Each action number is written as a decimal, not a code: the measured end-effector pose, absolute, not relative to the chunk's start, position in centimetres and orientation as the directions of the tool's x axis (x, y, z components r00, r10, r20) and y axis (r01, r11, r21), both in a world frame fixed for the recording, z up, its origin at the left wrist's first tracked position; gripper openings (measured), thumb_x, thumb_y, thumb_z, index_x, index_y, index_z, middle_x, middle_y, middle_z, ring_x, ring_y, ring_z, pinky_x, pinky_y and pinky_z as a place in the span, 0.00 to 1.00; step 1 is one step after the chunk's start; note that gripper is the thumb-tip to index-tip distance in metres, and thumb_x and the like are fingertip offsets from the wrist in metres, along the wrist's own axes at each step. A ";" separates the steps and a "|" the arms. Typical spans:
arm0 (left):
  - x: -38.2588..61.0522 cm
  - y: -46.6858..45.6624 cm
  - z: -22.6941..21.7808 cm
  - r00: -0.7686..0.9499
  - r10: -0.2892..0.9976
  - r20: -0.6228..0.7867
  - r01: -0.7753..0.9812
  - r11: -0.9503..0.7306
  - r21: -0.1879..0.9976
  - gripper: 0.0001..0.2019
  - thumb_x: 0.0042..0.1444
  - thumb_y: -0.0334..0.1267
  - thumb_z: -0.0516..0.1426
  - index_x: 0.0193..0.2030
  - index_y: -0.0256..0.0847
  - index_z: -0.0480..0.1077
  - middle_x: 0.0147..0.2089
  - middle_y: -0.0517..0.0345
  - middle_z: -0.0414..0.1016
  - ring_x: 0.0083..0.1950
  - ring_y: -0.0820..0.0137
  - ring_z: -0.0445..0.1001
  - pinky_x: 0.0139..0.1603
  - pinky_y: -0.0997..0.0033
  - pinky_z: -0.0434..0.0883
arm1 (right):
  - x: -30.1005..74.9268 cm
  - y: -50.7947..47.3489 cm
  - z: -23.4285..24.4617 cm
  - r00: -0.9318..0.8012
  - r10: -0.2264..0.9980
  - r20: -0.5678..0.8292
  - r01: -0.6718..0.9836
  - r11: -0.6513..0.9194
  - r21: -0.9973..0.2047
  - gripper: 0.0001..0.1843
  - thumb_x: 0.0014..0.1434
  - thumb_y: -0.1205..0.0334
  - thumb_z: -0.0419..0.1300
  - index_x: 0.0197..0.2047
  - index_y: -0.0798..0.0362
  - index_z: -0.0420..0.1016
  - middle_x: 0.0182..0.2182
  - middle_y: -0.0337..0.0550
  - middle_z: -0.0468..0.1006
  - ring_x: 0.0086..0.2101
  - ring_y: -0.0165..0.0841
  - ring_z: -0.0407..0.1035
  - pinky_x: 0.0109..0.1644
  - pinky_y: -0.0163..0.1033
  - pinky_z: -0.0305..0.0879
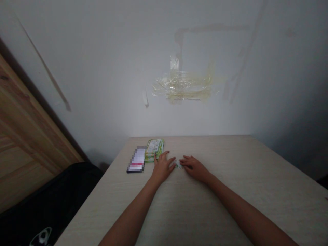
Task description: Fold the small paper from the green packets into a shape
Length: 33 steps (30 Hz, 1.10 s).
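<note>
My left hand [163, 165] rests on the pale table [230, 191], fingers stretched forward and slightly spread, right beside a stack of green and white packets [154, 149]. My right hand [194, 167] lies palm down just to its right, fingers pointing left. Between the two sets of fingertips sits a small pale green piece [178, 165], touched by both hands; what it is I cannot make out.
A phone-like flat thing [137, 160] with a blurred face lies left of the packets. A white wall with yellowed tape remains [183, 85] rises behind the table. A wooden panel [23, 136] and a dark bag [51, 205] are at the left.
</note>
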<state>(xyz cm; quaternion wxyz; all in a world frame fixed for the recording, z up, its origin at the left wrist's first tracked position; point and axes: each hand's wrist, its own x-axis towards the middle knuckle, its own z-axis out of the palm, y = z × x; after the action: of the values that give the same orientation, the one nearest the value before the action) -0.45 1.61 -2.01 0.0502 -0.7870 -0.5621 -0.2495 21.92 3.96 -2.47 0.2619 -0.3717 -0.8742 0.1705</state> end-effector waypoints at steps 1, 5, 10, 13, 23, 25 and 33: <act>-0.5 1.7 -2.2 0.226 0.868 0.442 0.914 -0.346 0.211 0.16 0.59 0.46 0.56 0.55 0.56 0.71 0.65 0.50 0.60 0.67 0.55 0.57 0.65 0.28 0.41 | 21.9 3.9 -2.3 -0.601 0.729 0.328 0.550 0.675 -0.492 0.21 0.60 0.67 0.54 0.55 0.45 0.74 0.55 0.43 0.74 0.61 0.40 0.59 0.65 0.59 0.48; -0.7 2.0 -2.5 0.213 0.880 0.424 0.909 -0.338 0.245 0.13 0.58 0.45 0.57 0.50 0.55 0.74 0.63 0.53 0.64 0.65 0.55 0.59 0.64 0.26 0.40 | 21.8 3.7 -2.2 -0.616 0.708 0.345 0.541 0.698 -0.468 0.22 0.60 0.68 0.55 0.55 0.44 0.73 0.57 0.43 0.73 0.62 0.41 0.58 0.65 0.60 0.49; -0.6 1.9 -2.2 0.225 0.882 0.414 0.891 -0.358 0.278 0.10 0.56 0.42 0.59 0.45 0.51 0.74 0.60 0.53 0.66 0.64 0.56 0.60 0.65 0.28 0.37 | 21.9 3.6 -2.3 -0.577 0.707 0.409 0.537 0.706 -0.462 0.19 0.58 0.66 0.59 0.53 0.46 0.76 0.59 0.46 0.70 0.61 0.41 0.58 0.64 0.55 0.55; -0.5 1.8 -2.0 0.220 0.883 0.414 0.884 -0.361 0.299 0.09 0.55 0.42 0.61 0.43 0.48 0.73 0.60 0.53 0.66 0.64 0.57 0.61 0.66 0.29 0.37 | 21.9 3.6 -2.3 -0.567 0.710 0.416 0.544 0.703 -0.458 0.17 0.58 0.63 0.60 0.52 0.48 0.76 0.58 0.48 0.71 0.60 0.41 0.60 0.64 0.53 0.56; -0.2 1.7 -1.6 0.132 0.909 0.394 0.834 -0.317 0.451 0.08 0.52 0.38 0.62 0.40 0.46 0.72 0.60 0.52 0.67 0.64 0.57 0.62 0.66 0.31 0.40 | 21.8 3.8 -2.6 -0.501 0.753 0.427 0.541 0.658 -0.524 0.20 0.58 0.61 0.61 0.54 0.53 0.73 0.57 0.54 0.71 0.58 0.41 0.63 0.63 0.53 0.57; 0.0 1.7 -1.5 0.107 0.913 0.393 0.813 -0.308 0.494 0.09 0.52 0.38 0.63 0.40 0.45 0.72 0.60 0.52 0.67 0.64 0.57 0.62 0.66 0.31 0.42 | 21.8 3.9 -2.6 -0.483 0.763 0.429 0.525 0.645 -0.556 0.13 0.58 0.63 0.60 0.47 0.53 0.77 0.56 0.53 0.71 0.57 0.40 0.64 0.62 0.52 0.59; 0.5 1.5 -1.6 0.064 0.896 0.439 0.771 -0.324 0.548 0.06 0.54 0.40 0.61 0.39 0.47 0.72 0.60 0.53 0.67 0.63 0.58 0.63 0.66 0.31 0.41 | 22.2 4.5 -3.0 -0.395 0.815 0.425 0.457 0.575 -0.679 0.03 0.57 0.64 0.61 0.35 0.51 0.76 0.53 0.48 0.73 0.54 0.37 0.66 0.61 0.49 0.59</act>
<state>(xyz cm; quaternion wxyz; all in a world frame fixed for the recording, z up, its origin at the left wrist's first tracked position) 0.45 1.50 -1.62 -0.0843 -0.7244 -0.5754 -0.3703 22.24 4.50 -2.99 0.3811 -0.3966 -0.8014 0.2349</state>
